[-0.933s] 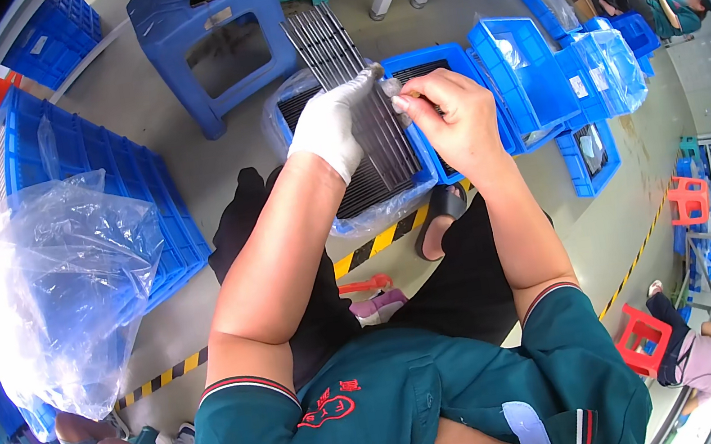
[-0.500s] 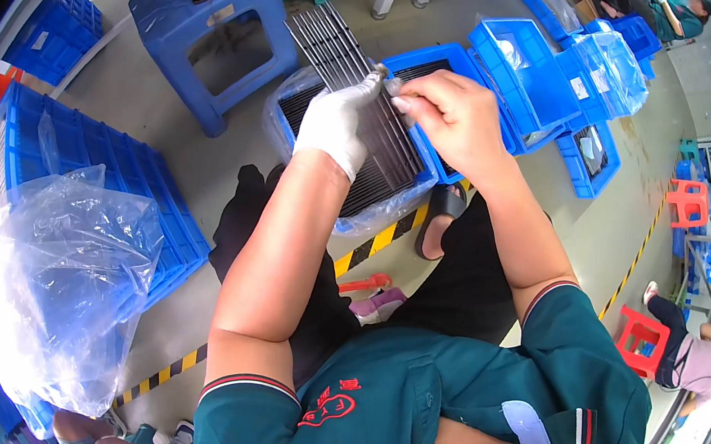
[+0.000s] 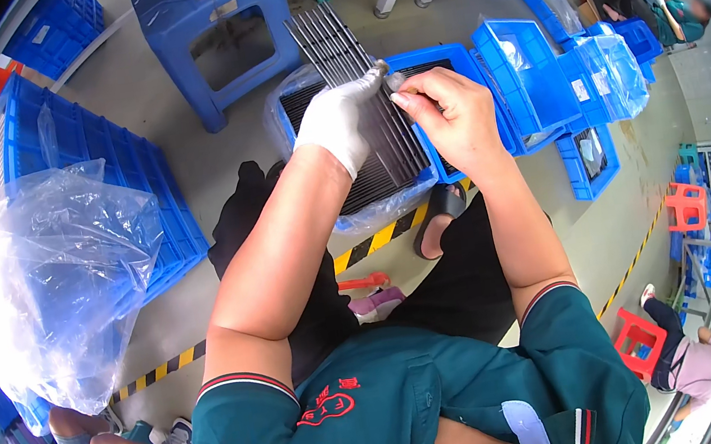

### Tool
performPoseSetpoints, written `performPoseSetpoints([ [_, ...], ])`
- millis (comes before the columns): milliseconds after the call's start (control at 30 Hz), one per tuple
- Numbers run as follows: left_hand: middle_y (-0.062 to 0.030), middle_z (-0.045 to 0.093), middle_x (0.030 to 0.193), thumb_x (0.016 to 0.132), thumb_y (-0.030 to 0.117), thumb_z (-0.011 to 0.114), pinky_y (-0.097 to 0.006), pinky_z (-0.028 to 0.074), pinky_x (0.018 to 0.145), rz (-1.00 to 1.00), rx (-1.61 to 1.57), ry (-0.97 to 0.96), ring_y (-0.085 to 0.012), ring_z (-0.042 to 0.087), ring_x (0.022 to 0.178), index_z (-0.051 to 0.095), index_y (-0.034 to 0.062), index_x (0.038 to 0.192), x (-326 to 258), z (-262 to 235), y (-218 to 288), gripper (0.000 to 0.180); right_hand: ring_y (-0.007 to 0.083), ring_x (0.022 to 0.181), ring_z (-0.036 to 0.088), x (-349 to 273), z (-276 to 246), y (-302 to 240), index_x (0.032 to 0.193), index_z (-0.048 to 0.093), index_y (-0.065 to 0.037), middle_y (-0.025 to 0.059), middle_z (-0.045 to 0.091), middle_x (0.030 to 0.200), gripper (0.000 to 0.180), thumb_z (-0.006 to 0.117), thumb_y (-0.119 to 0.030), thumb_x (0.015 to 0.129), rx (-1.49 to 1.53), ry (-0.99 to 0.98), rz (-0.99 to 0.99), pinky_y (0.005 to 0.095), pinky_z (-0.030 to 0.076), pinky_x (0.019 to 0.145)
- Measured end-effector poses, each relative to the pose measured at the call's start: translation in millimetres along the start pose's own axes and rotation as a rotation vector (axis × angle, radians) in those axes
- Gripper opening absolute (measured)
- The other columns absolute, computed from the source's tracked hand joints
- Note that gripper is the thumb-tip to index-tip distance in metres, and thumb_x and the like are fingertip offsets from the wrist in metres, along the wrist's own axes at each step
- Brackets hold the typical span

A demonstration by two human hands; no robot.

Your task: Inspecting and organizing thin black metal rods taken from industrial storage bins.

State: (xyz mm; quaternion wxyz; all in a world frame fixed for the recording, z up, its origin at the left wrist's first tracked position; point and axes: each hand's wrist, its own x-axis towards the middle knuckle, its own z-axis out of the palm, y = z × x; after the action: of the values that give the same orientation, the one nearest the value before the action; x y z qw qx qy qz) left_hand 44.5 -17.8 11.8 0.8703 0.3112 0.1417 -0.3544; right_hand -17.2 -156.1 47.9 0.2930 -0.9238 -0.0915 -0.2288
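Observation:
My left hand, in a white glove, is closed round a bundle of several thin dark rods. They lie side by side, tilted, above a blue bin. My bare right hand is beside the rods, thumb and forefinger pinched together. A small whitish thing shows at its fingertips; its kind is too small to make out. Beneath my hands is the plastic-lined blue bin, with rows of similar dark rods in it. Against its right side stands another blue bin, also holding dark rods, partly hidden by my right hand.
Stacked blue crates draped with clear plastic rise at the left. A blue stool with a dark flat object on it stands ahead. More blue bins are at the right. Other people sit or work farther off.
Almost nothing differs. My right fingers have shifted very slightly beside the rods, while my left hand keeps its hold on them.

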Motion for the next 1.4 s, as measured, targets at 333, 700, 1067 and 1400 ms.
performPoseSetpoints([
  [333, -0.0105, 0.062, 0.088, 0.096, 0.015, 0.053, -0.031, 0.047, 0.068, 0.142, 0.22, -0.006, -0.0203, 0.059, 0.078, 0.061, 0.0007, 0.097, 1.0, -1.4, -6.1, 0.016, 0.0246, 0.072, 0.062, -1.0, 5.9, -7.4, 0.08, 0.066, -0.01, 0.0038, 0.063, 0.077, 0.009, 0.072, -0.013, 0.074, -0.3, -0.035, -0.29, 0.0363, 0.047, 0.066],
  [700, -0.0091, 0.067, 0.103, 0.093, 0.01, 0.057, -0.035, 0.052, 0.084, 0.084, 0.008, 0.015, -0.0209, 0.063, 0.093, 0.065, 0.0018, 0.112, 4.8, -2.2, -5.2, 0.022, 0.0241, 0.07, 0.063, 0.7, 2.8, -5.5, 0.08, 0.068, -0.004, 0.0079, 0.066, 0.077, 0.012, 0.075, -0.005, 0.071, -0.097, 0.142, -0.253, 0.032, 0.049, 0.062],
  [1067, -0.0107, 0.067, 0.097, 0.095, 0.012, 0.055, -0.04, 0.056, 0.078, -0.008, -0.111, 0.028, -0.0233, 0.066, 0.087, 0.066, 0.0038, 0.105, -7.5, 7.6, 4.4, 0.017, 0.0112, 0.072, 0.06, 0.8, 6.5, -4.0, 0.087, 0.069, -0.003, 0.0038, 0.066, 0.081, 0.01, 0.074, -0.004, 0.078, 0.199, 0.01, 0.119, 0.0241, 0.047, 0.064],
  [1400, -0.0097, 0.067, 0.097, 0.095, 0.013, 0.055, -0.039, 0.056, 0.078, -0.009, -0.09, 0.032, -0.023, 0.066, 0.086, 0.066, 0.004, 0.105, -4.5, 6.7, 3.7, 0.017, 0.0124, 0.072, 0.062, 0.8, 5.0, -2.1, 0.088, 0.069, -0.003, 0.0048, 0.066, 0.082, 0.011, 0.074, -0.004, 0.078, 0.127, 0.022, 0.062, 0.0246, 0.047, 0.063],
])
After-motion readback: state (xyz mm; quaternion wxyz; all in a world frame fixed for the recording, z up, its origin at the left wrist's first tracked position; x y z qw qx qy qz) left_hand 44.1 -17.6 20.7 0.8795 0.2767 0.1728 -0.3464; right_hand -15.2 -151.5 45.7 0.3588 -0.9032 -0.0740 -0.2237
